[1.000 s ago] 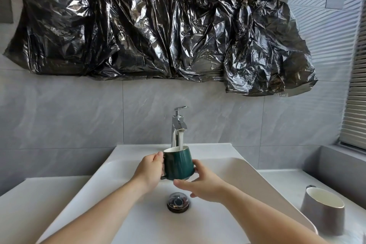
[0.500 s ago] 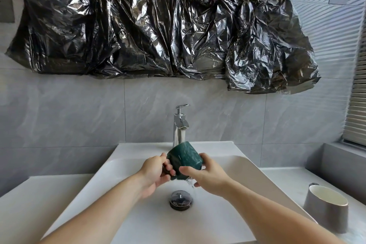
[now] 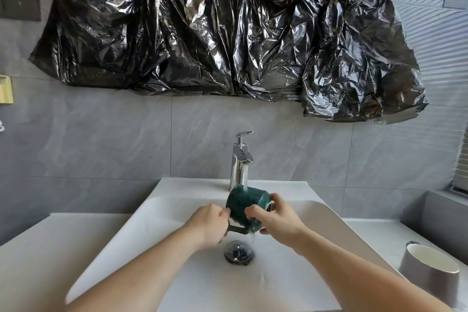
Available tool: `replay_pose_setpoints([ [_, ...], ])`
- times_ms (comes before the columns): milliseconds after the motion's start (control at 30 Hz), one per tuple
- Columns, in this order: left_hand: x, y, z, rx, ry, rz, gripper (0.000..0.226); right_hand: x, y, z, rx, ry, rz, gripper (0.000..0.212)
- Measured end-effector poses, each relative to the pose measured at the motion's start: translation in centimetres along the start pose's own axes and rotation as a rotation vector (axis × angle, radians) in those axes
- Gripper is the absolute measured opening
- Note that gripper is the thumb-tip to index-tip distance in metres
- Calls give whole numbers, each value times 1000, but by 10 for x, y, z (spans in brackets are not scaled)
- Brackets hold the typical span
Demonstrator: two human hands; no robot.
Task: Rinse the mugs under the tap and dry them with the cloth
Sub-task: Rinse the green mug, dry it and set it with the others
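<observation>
Green mug (image 3: pixel 247 206): lying tipped on its side over the sink, right under the tap, base end facing the camera, mouth turned away to the right; the handle is pointing down and left.
Water (image 3: pixel 245 182): running from the tap onto the top of the green mug, dripping off its lower edge toward the drain.
Left hand (image 3: pixel 209 225): gripping the green mug's handle, fingers curling round it, knuckles touching the mug's base end.
Right hand (image 3: pixel 277 218): holding the green mug's body, thumb lying across the near side, fingers wrapping the far side by the rim.
Tap (image 3: pixel 240 159): chrome, standing upright at the back of the sink, lever on top pointing right.
Sink (image 3: pixel 177 210): white, rectangular, sitting in the white table; both forearms are reaching in over its front edge.
Drain (image 3: pixel 238 253): dark round plug, sitting just below the green mug, wet.
Grey mug (image 3: pixel 428 277): standing upright on the table at the right, white inside, well apart from the sink's middle; handle barely showing behind it.
Table (image 3: pixel 33 248): white, running on both sides of the sink.
Wall (image 3: pixel 101 139): grey tiles; crinkled black plastic sheet (image 3: pixel 228 28) hanging above the tap.
</observation>
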State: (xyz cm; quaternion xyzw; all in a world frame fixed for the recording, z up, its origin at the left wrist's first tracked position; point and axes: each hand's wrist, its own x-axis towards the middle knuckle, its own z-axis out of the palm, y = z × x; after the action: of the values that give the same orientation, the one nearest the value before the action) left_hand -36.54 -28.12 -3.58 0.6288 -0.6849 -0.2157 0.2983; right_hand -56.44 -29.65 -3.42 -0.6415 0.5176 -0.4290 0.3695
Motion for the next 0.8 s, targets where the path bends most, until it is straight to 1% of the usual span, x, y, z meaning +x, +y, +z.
replay_pose_setpoints([
  [100,3,-2,1,26,3,-2,42,1,0,-2,12,21,-16,49],
  [200,5,-2,-2,50,46,14,20,3,0,-2,19,46,-36,41],
  [300,4,2,-3,-45,70,65,11,4,-3,-2,44,43,-44,34],
  [367,4,4,-2,-118,73,86,11,4,-3,-1,74,31,-52,28],
  [467,3,7,-2,-216,62,79,22,4,-1,1,153,9,-62,18],
  [533,2,10,-3,-303,47,58,27,5,-1,2,166,0,-70,17],
  [667,0,14,-5,-427,7,33,39,7,0,2,140,4,-85,25],
  [733,-2,15,-4,-451,-14,41,38,7,1,1,129,6,-82,30],
  [800,-2,16,-4,-479,-15,53,32,7,1,1,123,-9,-59,36],
])
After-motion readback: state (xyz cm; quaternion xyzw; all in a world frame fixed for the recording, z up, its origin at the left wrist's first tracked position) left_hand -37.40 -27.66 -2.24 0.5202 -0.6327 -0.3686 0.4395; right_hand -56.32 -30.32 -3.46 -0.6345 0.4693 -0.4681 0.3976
